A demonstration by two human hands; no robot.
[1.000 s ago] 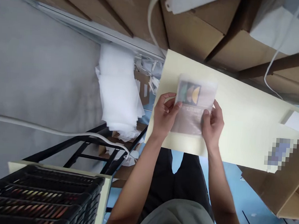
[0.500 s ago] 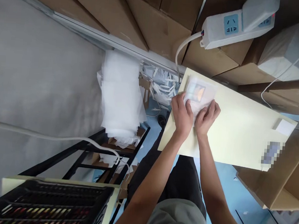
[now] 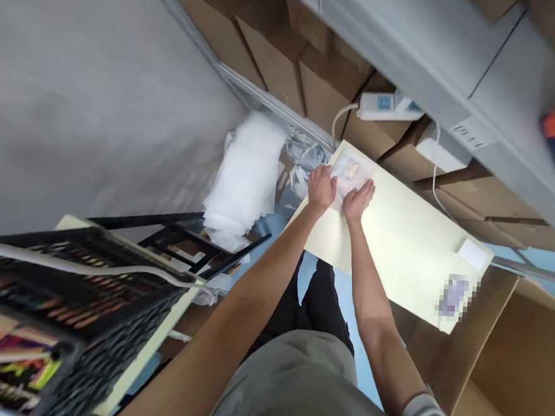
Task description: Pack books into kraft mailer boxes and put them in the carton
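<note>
Head view: near upper centre, the packet (image 3: pixel 352 167) raised a second ago now seems pressed flat by the straight-fingered, ungripping right hand (image 3: pixel 358 202) and curled left hand (image 3: pixel 322 188), its grip unclear.

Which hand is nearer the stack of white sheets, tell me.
Left. The left hand is to the right of the stack of white sheets, at the packet's left edge; the right hand is farther right from the stack.

Place: a stockroom or packing room, it seems
Storage: gray shelf (image 3: pixel 422 79) with a paper label (image 3: pixel 473 133), rows of brown cartons (image 3: pixel 278 62) below
Wall side: stacked white sheets (image 3: pixel 246 174)
Beside the table (image 3: pixel 398 242): open cardboard box (image 3: pixel 468 342)
</note>
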